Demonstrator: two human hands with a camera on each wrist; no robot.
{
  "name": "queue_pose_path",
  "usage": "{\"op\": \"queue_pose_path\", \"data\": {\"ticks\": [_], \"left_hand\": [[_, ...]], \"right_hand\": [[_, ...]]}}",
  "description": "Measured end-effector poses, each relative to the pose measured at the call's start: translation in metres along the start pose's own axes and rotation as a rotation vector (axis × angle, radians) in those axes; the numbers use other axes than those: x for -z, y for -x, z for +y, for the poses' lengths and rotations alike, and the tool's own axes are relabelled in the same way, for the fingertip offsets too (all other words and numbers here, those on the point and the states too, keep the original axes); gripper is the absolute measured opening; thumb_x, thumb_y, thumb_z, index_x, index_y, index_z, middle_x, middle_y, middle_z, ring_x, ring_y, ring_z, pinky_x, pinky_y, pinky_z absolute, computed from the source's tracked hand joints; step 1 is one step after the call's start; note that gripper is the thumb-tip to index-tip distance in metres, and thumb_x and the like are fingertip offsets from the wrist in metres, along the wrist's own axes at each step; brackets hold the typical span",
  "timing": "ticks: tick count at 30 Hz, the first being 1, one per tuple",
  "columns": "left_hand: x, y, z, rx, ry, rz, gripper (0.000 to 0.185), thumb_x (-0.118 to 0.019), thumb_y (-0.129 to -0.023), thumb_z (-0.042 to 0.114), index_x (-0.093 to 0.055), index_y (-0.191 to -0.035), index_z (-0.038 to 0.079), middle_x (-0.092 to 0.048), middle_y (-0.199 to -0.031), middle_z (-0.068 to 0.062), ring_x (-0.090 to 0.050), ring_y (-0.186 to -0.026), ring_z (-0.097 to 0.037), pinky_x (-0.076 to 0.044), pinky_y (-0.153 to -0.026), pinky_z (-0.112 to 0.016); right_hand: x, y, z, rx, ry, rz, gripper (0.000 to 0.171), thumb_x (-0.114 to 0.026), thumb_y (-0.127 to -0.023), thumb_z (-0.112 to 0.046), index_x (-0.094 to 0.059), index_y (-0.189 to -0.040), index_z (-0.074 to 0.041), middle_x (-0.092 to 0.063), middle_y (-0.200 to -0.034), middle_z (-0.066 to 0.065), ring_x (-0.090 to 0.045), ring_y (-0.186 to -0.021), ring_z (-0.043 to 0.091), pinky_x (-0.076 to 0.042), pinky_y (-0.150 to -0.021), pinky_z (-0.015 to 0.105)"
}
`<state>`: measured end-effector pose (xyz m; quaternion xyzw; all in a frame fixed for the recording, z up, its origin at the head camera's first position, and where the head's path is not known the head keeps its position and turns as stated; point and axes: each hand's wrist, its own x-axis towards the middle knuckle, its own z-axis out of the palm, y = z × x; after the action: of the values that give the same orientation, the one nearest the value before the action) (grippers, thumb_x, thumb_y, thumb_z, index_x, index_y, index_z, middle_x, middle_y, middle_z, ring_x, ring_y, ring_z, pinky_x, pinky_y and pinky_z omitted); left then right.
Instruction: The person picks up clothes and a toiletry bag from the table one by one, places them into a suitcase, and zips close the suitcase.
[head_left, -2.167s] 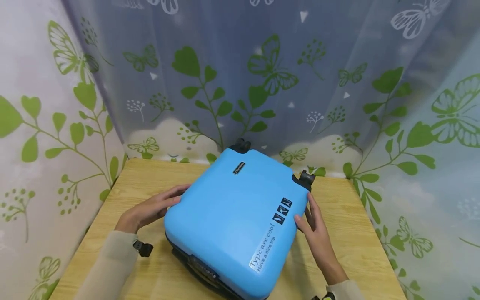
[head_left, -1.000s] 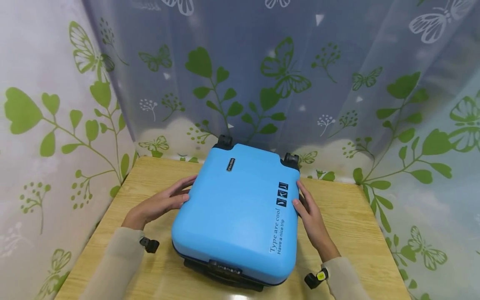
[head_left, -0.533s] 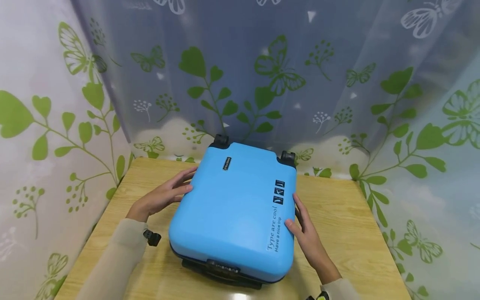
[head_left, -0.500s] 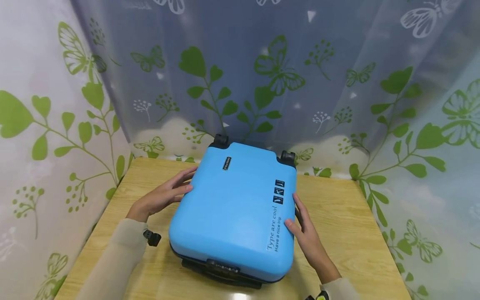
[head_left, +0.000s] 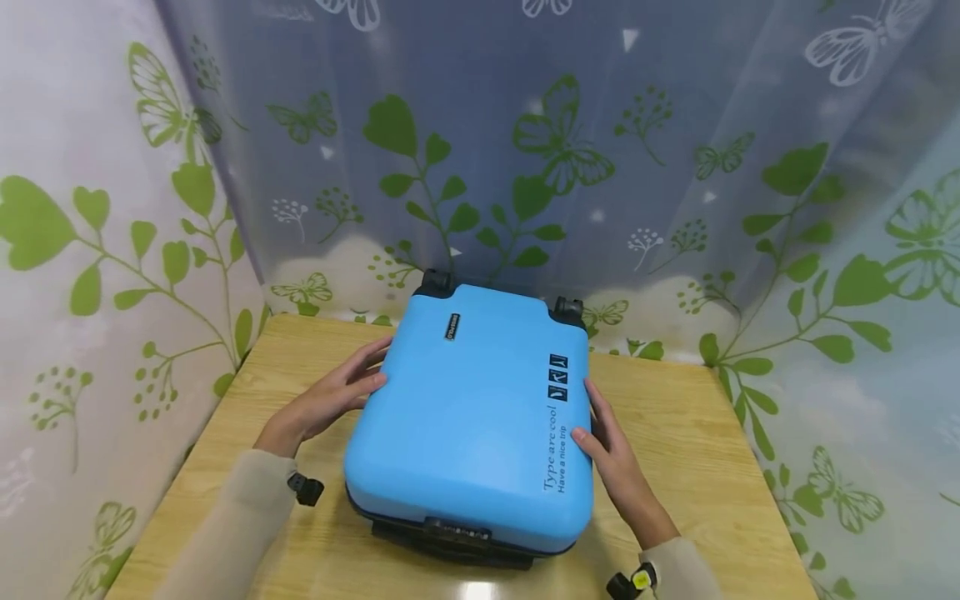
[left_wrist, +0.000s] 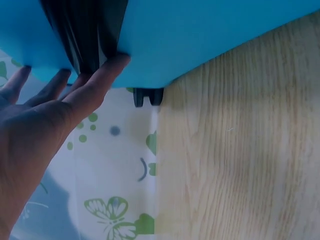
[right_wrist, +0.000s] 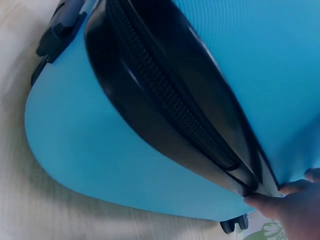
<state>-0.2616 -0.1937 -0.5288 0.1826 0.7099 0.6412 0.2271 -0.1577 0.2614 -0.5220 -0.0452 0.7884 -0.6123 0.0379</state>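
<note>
A light blue hard-shell suitcase [head_left: 472, 408] lies flat on the wooden table, its wheels toward the back curtain and its black handle with combination lock [head_left: 457, 531] toward me. My left hand [head_left: 326, 404] rests on its left side, thumb at the top edge; in the left wrist view extended fingers [left_wrist: 95, 92] touch the blue shell and black middle band. Against the right side lies my right hand [head_left: 618, 462], its thumb on the top edge near the printed lettering. In the right wrist view, fingertips [right_wrist: 265, 202] touch the side by the zipper band [right_wrist: 170, 95].
Bare wooden table [head_left: 675, 467] shows on both sides of the suitcase. A leaf-and-butterfly curtain [head_left: 480, 150] stands right behind the wheels, and similar patterned sheets [head_left: 75, 333] border the table left and right.
Over about two seconds the suitcase has turned counterclockwise, its wheel end swinging left and its handle end right. Both hands stay on its sides; the latest shift is slight.
</note>
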Motion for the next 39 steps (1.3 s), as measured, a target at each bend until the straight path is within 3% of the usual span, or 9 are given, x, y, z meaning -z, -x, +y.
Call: {"op": "queue_pose_path", "data": {"ticks": [3,6,9,12,15,22,29,35,39], "left_hand": [[-0.004,0.0,-0.001,0.0,-0.015,0.027,0.071,-0.054,-0.116,0.034,-0.016,-0.175,0.038,-0.014,-0.184,-0.009,-0.018,-0.168,-0.043,-0.035,-0.122,-0.075],[-0.008,0.0,-0.001,0.006,-0.015,0.05,0.072,-0.055,-0.115,0.035,-0.016,-0.176,0.034,-0.014,-0.183,-0.01,-0.018,-0.168,-0.045,-0.036,-0.122,-0.074],[-0.01,-0.001,-0.002,0.012,-0.01,0.068,0.073,-0.056,-0.115,0.037,-0.016,-0.176,0.033,-0.014,-0.183,-0.012,-0.018,-0.168,-0.046,-0.037,-0.122,-0.074],[-0.012,-0.001,-0.003,0.017,-0.003,0.084,0.073,-0.057,-0.114,0.038,-0.017,-0.176,0.035,-0.014,-0.183,-0.011,-0.018,-0.168,-0.045,-0.039,-0.122,-0.073],[-0.013,-0.002,-0.004,0.01,0.001,0.087,0.072,-0.056,-0.115,0.038,-0.017,-0.176,0.036,-0.014,-0.184,-0.011,-0.018,-0.168,-0.045,-0.04,-0.121,-0.073],[-0.014,-0.001,-0.006,0.014,0.003,0.093,0.071,-0.055,-0.115,0.038,-0.017,-0.176,0.036,-0.014,-0.184,-0.011,-0.022,-0.167,-0.045,-0.04,-0.121,-0.072],[-0.016,0.012,-0.004,0.004,-0.033,0.1,0.07,-0.051,-0.117,0.041,-0.015,-0.177,0.032,-0.016,-0.183,-0.009,-0.025,-0.167,-0.043,-0.037,-0.124,-0.071],[-0.018,0.033,-0.009,-0.02,-0.05,0.1,0.063,-0.045,-0.119,0.038,-0.02,-0.176,0.025,-0.021,-0.182,-0.009,-0.029,-0.166,-0.041,-0.04,-0.125,-0.064],[-0.021,0.046,-0.018,0.013,-0.058,0.098,0.062,-0.044,-0.12,0.037,-0.023,-0.175,0.021,-0.024,-0.181,-0.01,-0.034,-0.163,-0.043,-0.048,-0.121,-0.06]], "right_hand": [[0.005,-0.008,0.003,0.003,-0.013,-0.012,0.072,-0.052,-0.115,-0.027,-0.016,-0.176,-0.036,-0.009,-0.185,0.005,-0.014,-0.168,0.046,-0.023,-0.13,0.068],[0.009,-0.015,0.005,0.01,-0.012,-0.023,0.071,-0.051,-0.115,-0.027,-0.016,-0.176,-0.035,-0.01,-0.185,0.004,-0.017,-0.168,0.044,-0.035,-0.129,0.044],[0.013,-0.021,0.006,0.022,-0.018,-0.036,0.07,-0.049,-0.116,-0.027,-0.015,-0.176,-0.034,-0.01,-0.185,0.004,-0.02,-0.168,0.042,-0.039,-0.115,0.017],[0.015,-0.027,0.007,0.026,-0.029,-0.044,0.069,-0.049,-0.116,-0.027,-0.016,-0.176,-0.034,-0.011,-0.184,0.004,-0.021,-0.167,0.042,-0.04,-0.108,0.01],[0.018,-0.03,0.008,0.018,-0.023,-0.05,0.068,-0.049,-0.117,-0.029,-0.016,-0.176,-0.035,-0.011,-0.185,0.002,-0.021,-0.167,0.041,-0.04,-0.115,0.019],[0.017,-0.033,0.006,0.003,-0.03,-0.063,0.07,-0.048,-0.117,-0.029,-0.014,-0.177,-0.034,-0.008,-0.185,0.002,-0.016,-0.169,0.04,-0.026,-0.129,0.064],[0.012,-0.028,-0.007,0.042,0.059,-0.054,0.066,-0.051,-0.117,-0.026,-0.022,-0.176,-0.026,-0.002,-0.186,0.005,-0.004,-0.17,0.045,-0.013,-0.132,0.072],[0.009,-0.024,-0.023,0.154,0.221,-0.064,0.059,-0.059,-0.114,-0.02,-0.04,-0.17,-0.018,-0.001,-0.185,0.009,-0.001,-0.169,0.048,-0.022,-0.124,0.081],[0.007,-0.022,-0.03,0.196,0.316,-0.067,0.057,-0.063,-0.112,-0.021,-0.047,-0.167,-0.018,-0.003,-0.185,0.013,-0.003,-0.169,0.048,-0.019,-0.126,0.081]]}}
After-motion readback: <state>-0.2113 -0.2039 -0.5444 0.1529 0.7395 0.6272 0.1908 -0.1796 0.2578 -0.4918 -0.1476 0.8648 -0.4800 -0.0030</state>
